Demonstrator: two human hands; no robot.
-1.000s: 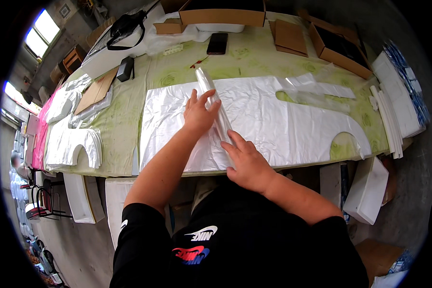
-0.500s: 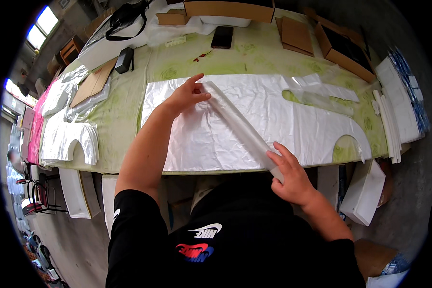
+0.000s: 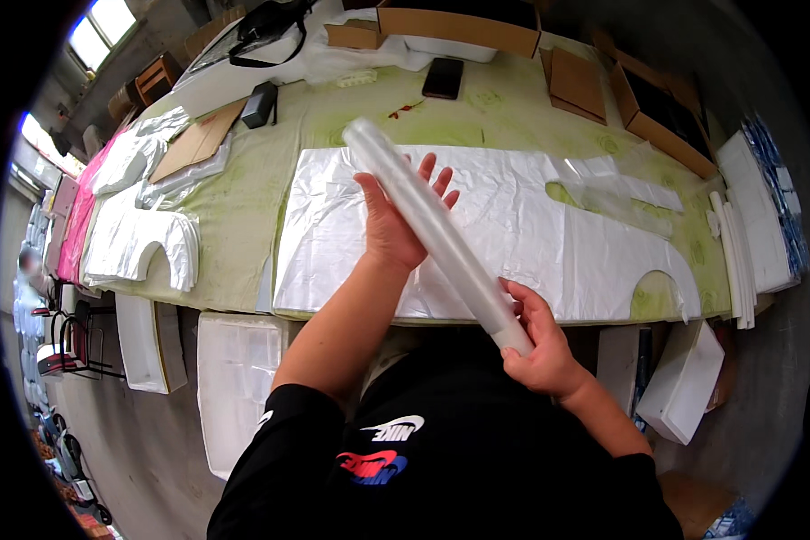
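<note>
Here the right hand [image 3: 538,346] grips the near end of a rolled translucent plastic tube [image 3: 436,229], while the left hand [image 3: 396,216], fingers spread, cradles its middle above the white sheet [image 3: 531,225].

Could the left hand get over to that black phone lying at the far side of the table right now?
Probably not without letting go: the left hand is pressed against the long translucent tube, which the right hand grips at its near end. The black phone lies well beyond, across the white plastic sheet, though nothing blocks the path.
</note>
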